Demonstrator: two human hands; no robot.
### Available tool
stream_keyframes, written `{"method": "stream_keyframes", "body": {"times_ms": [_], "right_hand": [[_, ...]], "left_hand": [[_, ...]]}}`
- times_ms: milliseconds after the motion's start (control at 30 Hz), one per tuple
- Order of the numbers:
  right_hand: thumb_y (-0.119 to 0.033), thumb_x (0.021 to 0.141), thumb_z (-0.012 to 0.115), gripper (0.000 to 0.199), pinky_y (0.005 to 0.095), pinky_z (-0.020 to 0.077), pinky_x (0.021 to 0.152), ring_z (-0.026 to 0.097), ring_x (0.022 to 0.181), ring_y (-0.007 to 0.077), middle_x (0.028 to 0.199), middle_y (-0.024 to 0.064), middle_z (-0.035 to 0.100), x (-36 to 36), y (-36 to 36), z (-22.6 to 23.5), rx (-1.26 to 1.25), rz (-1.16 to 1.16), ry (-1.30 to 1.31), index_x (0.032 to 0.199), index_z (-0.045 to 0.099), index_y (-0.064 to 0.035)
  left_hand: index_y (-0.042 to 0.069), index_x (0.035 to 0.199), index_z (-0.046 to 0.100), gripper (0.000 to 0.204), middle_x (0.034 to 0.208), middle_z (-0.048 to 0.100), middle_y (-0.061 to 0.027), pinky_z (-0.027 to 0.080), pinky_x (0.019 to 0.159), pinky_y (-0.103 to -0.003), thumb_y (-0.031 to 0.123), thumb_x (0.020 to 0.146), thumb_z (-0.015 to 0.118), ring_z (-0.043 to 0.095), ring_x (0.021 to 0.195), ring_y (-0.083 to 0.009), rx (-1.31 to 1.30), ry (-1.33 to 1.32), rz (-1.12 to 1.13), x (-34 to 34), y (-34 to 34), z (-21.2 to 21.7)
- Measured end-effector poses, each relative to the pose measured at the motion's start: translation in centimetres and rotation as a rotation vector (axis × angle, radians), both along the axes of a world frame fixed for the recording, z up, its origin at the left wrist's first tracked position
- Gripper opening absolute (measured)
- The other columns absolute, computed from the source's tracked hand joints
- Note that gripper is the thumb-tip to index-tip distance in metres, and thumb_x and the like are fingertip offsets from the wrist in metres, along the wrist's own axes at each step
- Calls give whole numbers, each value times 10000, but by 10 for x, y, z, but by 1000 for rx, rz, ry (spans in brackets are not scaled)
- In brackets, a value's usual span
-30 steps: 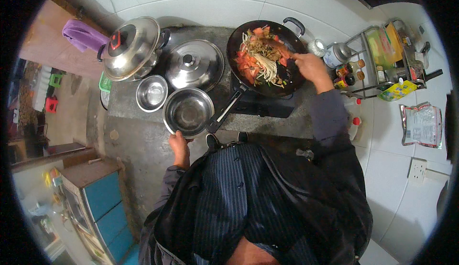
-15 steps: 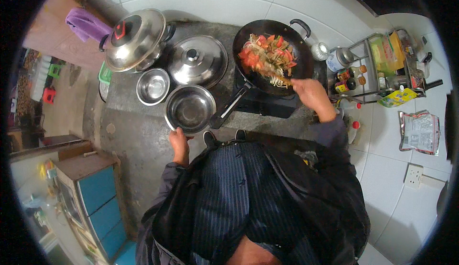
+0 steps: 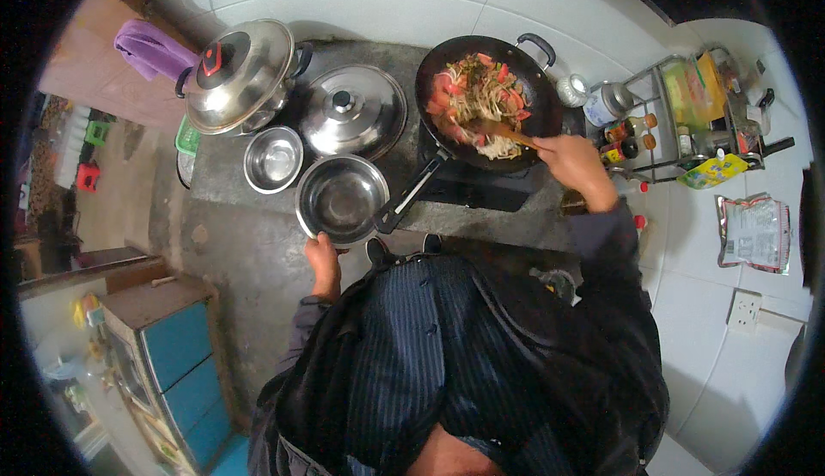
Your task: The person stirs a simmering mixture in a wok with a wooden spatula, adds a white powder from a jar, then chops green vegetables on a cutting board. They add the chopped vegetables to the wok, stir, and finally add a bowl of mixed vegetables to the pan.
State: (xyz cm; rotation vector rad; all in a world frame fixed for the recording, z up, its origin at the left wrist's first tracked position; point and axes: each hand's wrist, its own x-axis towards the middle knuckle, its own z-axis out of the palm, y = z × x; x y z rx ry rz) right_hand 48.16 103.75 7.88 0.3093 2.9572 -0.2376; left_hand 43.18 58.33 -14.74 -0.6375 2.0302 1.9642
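Since a second ago my right hand has pulled back from over the wok to its near right rim, and the view has shifted a little. That hand is clamped on the handle of a wooden spatula, whose blade is buried in the noodles and red vegetable pieces. The right arm reaches forward and bends at the elbow, sleeve dark. My left hand has stayed at the near edge of the empty steel bowl on the bench; its fingers touch the rim, though I cannot tell whether they grip it. The wok's long handle points back toward the bowl.
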Motion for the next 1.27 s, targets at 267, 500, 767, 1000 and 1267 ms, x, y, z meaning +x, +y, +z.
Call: {"method": "stream_keyframes", "body": {"times_ms": [267, 500, 767, 1000, 1267], "right_hand": [[-223, 827, 576, 251, 437, 486, 738, 600, 837, 364, 879, 176, 644, -1, 47, -57, -60, -91, 279, 1039, 668, -124], [-223, 841, 552, 245, 462, 490, 709, 612, 780, 368, 862, 161, 647, 20, 9, -18, 34, -117, 30, 1046, 676, -169], [-237, 828, 551, 273, 467, 480, 661, 608, 754, 359, 803, 157, 635, 0, 30, -39, 65, 3, 127, 1079, 649, -188], [-232, 807, 601, 269, 454, 470, 655, 600, 752, 359, 794, 153, 638, 37, 75, 2, 284, -28, 0, 1064, 665, -185], [-257, 828, 596, 284, 447, 483, 683, 608, 799, 366, 873, 167, 648, -45, 41, -5, 105, -137, 149, 1100, 653, -201]], "left_hand": [[-132, 958, 487, 312, 839, 592, -190, 553, 505, -373, 167, 899, 421, 614, 640, -262, -20, -4, -64, -6, 5, -1], [-148, 926, 502, 328, 822, 597, -192, 556, 508, -374, 169, 896, 424, 619, 629, -276, -50, 35, -60, -7, 3, 4], [-132, 923, 500, 311, 818, 604, -184, 548, 506, -374, 166, 888, 419, 620, 620, -280, -27, 11, -27, -5, 3, 4], [-104, 959, 489, 269, 822, 606, -165, 542, 504, -376, 145, 877, 430, 621, 619, -272, 13, -5, -19, -1, 2, 5], [-102, 998, 494, 281, 843, 612, -176, 531, 492, -371, 147, 880, 441, 627, 633, -277, 0, 13, -1, 1, 5, 17]]}}
